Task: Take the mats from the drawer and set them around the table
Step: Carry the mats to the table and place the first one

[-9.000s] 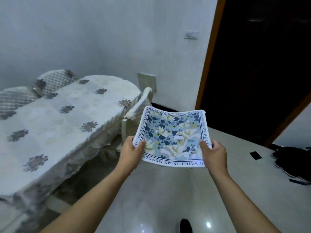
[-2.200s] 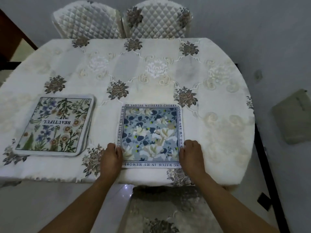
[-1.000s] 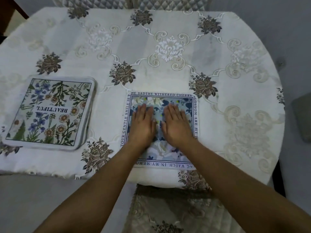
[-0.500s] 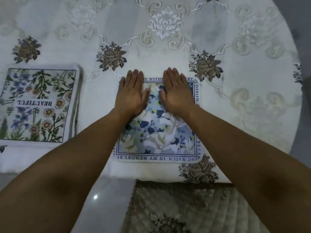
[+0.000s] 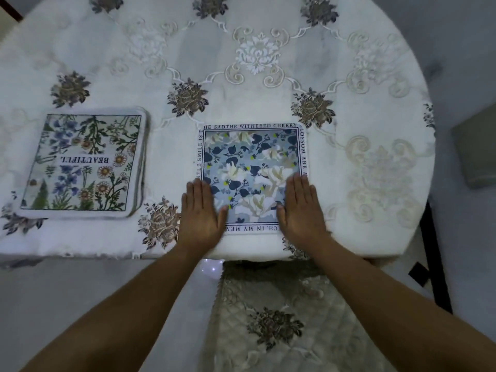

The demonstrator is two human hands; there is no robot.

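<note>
The table [image 5: 375,232] carries 2 mats: blue [image 5: 252,162], green [image 5: 83,162].

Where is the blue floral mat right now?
In the head view, the blue floral mat lies flat at the near edge of the table, right of the BEAUTIFUL mat.

The blue mat [image 5: 252,162] is showing navy leaves and white blossoms; left of it, the floral mat [image 5: 83,162] is showing green stems, daisies; beneath, the white tablecloth [image 5: 349,63] is bearing brown rosettes.
</note>
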